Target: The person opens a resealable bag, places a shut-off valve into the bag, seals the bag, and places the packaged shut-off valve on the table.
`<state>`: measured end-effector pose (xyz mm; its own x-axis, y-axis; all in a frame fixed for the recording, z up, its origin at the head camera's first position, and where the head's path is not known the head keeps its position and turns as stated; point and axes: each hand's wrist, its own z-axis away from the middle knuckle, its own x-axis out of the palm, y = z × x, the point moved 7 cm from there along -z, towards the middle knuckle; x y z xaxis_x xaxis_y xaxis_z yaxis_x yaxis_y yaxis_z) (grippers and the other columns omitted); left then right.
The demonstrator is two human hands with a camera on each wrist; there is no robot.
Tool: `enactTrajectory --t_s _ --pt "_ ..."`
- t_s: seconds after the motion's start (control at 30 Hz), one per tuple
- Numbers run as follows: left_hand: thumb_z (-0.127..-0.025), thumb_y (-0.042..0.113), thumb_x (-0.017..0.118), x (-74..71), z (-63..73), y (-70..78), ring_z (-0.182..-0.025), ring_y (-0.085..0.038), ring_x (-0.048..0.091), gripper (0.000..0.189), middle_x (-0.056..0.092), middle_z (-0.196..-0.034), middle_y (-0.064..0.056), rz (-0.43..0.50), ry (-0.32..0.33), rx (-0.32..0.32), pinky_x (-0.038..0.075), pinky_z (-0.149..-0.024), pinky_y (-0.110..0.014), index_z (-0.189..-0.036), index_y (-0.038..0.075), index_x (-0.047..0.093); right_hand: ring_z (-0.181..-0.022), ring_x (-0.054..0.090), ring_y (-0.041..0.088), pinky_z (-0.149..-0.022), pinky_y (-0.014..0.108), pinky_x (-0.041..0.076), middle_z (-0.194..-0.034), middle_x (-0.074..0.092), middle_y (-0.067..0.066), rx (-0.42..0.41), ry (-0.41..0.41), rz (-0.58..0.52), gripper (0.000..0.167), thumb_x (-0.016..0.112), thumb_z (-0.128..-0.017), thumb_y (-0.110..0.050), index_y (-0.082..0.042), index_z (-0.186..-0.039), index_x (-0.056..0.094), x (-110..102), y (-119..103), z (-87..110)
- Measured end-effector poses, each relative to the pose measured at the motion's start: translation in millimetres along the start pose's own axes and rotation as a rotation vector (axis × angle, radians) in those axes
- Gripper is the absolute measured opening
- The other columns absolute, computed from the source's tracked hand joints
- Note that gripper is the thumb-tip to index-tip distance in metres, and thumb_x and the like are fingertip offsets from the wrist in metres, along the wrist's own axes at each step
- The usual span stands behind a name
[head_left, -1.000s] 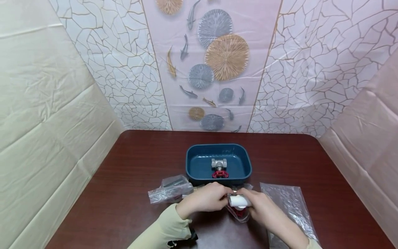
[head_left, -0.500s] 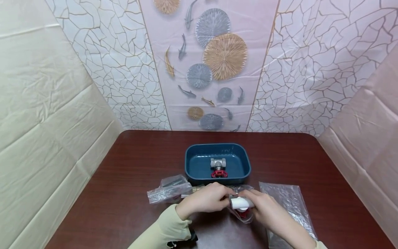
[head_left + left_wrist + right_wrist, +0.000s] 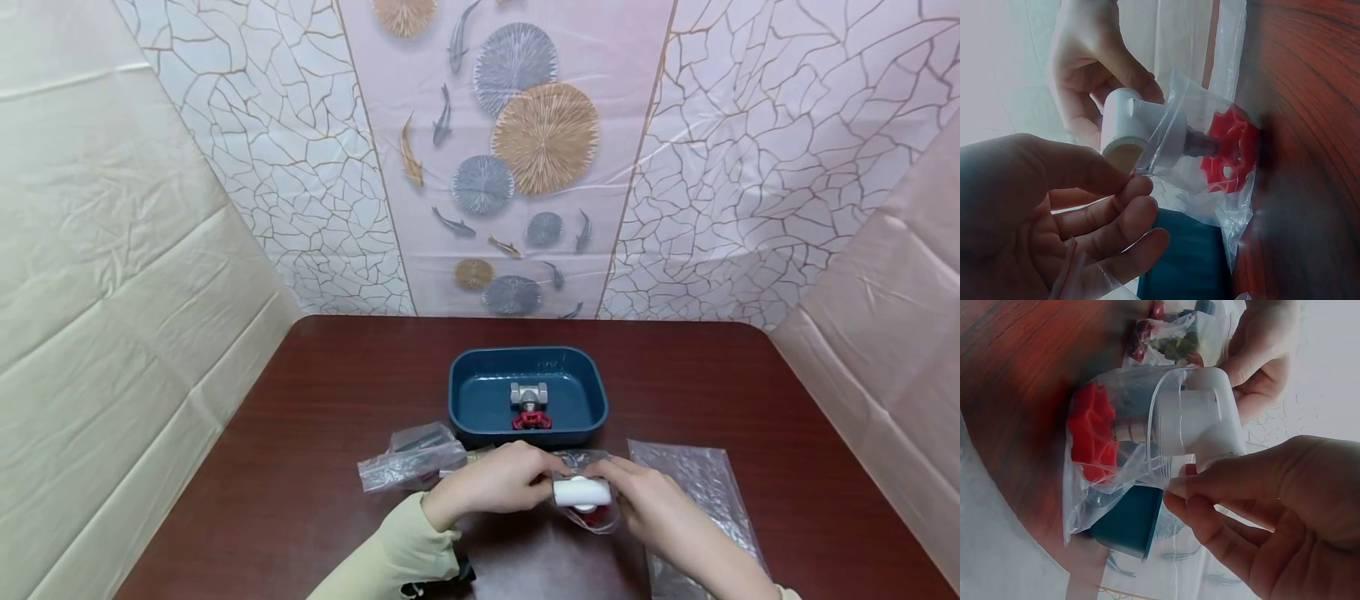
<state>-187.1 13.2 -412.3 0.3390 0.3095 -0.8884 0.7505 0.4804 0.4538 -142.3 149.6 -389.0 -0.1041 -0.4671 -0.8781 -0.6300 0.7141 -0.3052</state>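
Note:
A white plastic valve (image 3: pixel 1125 125) with a red handwheel (image 3: pixel 1232 150) stands wheel-down in a clear zip bag (image 3: pixel 1141 434), its white body sticking out of the bag's mouth. My left hand (image 3: pixel 502 479) pinches the bag's rim between thumb and index finger, its other fingers loosely bent in the left wrist view. On the opposite side, my right hand (image 3: pixel 652 504) pinches the rim with thumb and forefinger, right by the white body. In the right wrist view the handwheel rests low in the bag, close over the brown table (image 3: pixel 360 375).
Behind the hands sits a blue tray (image 3: pixel 465 429) holding a metal valve (image 3: pixel 529 400) with a red wheel. Filled clear bags (image 3: pixel 411 462) lie at the left, partly behind the left hand. A flat clear bag (image 3: pixel 693 475) lies at the right, partly under the right forearm.
The white valve has swung level and shifted slightly right, with more of its body showing between the hands. My right hand has moved a little right; the left has stayed nearly still.

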Motion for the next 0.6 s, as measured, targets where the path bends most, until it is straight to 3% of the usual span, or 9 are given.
enactTrajectory --t_s 0.4,0.6 --pt "-0.094 0.005 0.059 -7.8 -0.6 3.1 -0.065 0.002 0.049 0.029 0.067 -0.090 0.012 -0.008 0.018 0.029 0.039 -0.062 -0.010 -0.118 0.014 0.074 -0.072 0.059 0.005 -0.058 0.029 0.050 -0.089 0.063 -0.012 -0.034 0.053 0.015 0.042 0.063 -0.077 0.016 -0.019 -0.098 0.069 -11 -4 1.2" --pt "-0.097 0.007 0.057 -15.2 0.5 4.2 -0.060 0.002 0.046 0.028 0.065 -0.089 0.011 0.046 -0.009 0.002 0.040 -0.061 -0.013 -0.121 0.011 0.072 -0.073 0.058 0.003 -0.060 0.028 0.051 -0.090 0.063 -0.011 0.019 -0.021 0.010 0.040 0.063 -0.079 0.017 -0.018 -0.099 0.069 -14 -2 -1.4"
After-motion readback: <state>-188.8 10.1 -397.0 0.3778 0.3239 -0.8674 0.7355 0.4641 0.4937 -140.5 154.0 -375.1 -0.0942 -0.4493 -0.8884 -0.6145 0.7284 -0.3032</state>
